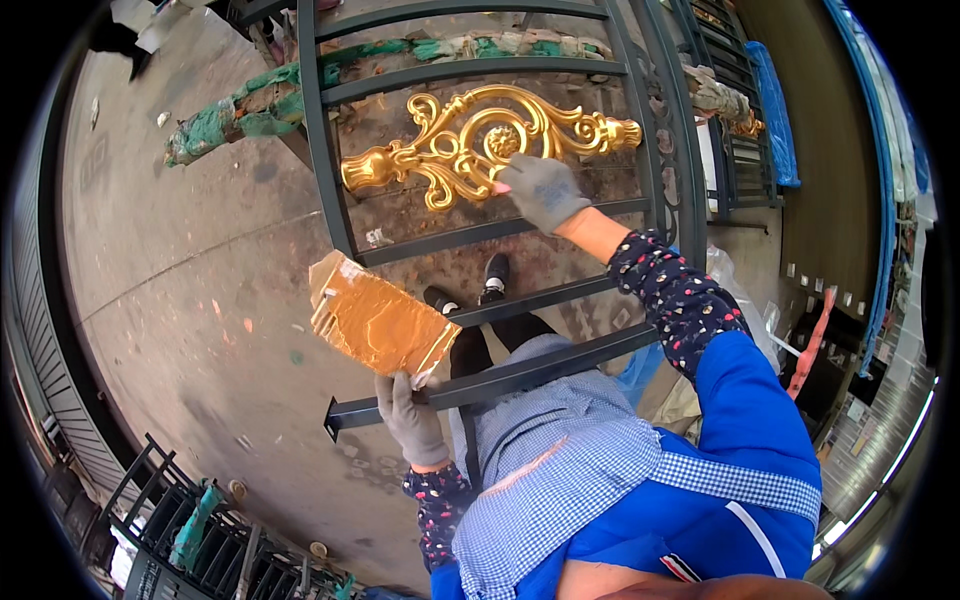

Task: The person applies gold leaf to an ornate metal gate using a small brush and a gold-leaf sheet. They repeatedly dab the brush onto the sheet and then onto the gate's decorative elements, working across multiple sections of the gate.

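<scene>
The right hand [545, 192], in a grey glove, meets the lower edge of the gold scroll ornament [500, 140] with its fingers drawn close together; whether they pinch anything small, I cannot tell. The left hand [408, 418], also gloved, grips the near end of a gold-smeared board [385, 320]. The ornament spans the dark metal frame [540, 373], between two of its bars. The step looks like touching up the ornament's gold finish by hand; the next move probably calls for light fingertip work into the curls, with the board held near and level. The right hand hides part of the scrollwork, and frame bars cross between body and ornament. A green-wrapped support [240, 115] runs beneath the frame; more dark railings [250, 560] stand at lower left, and blue sheeting [772, 115] hangs at right.
</scene>
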A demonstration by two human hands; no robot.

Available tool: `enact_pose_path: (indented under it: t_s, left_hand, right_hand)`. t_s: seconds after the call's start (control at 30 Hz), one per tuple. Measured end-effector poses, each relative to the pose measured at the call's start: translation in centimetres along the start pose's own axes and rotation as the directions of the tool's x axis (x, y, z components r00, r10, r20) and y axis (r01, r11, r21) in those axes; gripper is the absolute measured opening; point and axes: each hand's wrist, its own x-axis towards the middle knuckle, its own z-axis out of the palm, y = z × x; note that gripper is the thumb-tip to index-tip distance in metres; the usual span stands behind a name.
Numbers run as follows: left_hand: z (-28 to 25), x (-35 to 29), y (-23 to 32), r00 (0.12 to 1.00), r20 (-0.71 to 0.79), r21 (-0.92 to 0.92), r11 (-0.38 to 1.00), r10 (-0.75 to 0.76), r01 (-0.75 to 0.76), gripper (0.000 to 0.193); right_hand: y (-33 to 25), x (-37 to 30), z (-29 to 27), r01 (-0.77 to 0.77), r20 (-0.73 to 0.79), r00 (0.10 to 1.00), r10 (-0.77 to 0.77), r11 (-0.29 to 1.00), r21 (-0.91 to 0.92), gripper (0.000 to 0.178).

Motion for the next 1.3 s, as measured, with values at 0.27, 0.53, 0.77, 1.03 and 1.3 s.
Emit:
enact_pose_path:
  t_s: [0.27, 0.53, 0.77, 1.03, 1.3]
  left_hand:
    - [-0.7, 0.3, 0.5, 1.000, 0.011, -0.030, 0.999, 0.020, -0.019, 0.032]
    - [-0.8, 0.5, 0.9, 0.999, 0.049, 0.000, 1.000, 0.002, -0.002, 0.033]
    - [-1.3, 0.4, 0.7, 0.999, 0.043, -0.007, 1.000, -0.016, 0.016, 0.032]
    - [-1.5, 0.3, 1.1, 0.995, 0.095, -0.029, 0.999, -0.040, 0.043, 0.030]
    - [-0.8, 0.5, 0.3, 0.998, 0.053, 0.025, 1.000, -0.016, 0.014, 0.035]
  right_hand:
    - [1.0, 0.2, 0.7, -0.016, 0.148, 0.989, 0.027, 0.997, -0.076, 0.008]
    - [0.1, 0.6, 2.5, 0.130, 0.078, 0.989, -0.128, 0.991, -0.021, 0.005]
    - [-1.6, 1.8, 1.6, -0.086, 0.105, 0.991, 0.078, 0.994, 0.074, 0.015]
    - [1.6, 2.8, -0.7, -0.274, 0.129, 0.954, 0.270, 0.962, 0.015, 0.018]
    - [-0.1, 4.2, 1.6, -0.229, 0.184, 0.960, 0.212, 0.970, 0.077, 0.018]
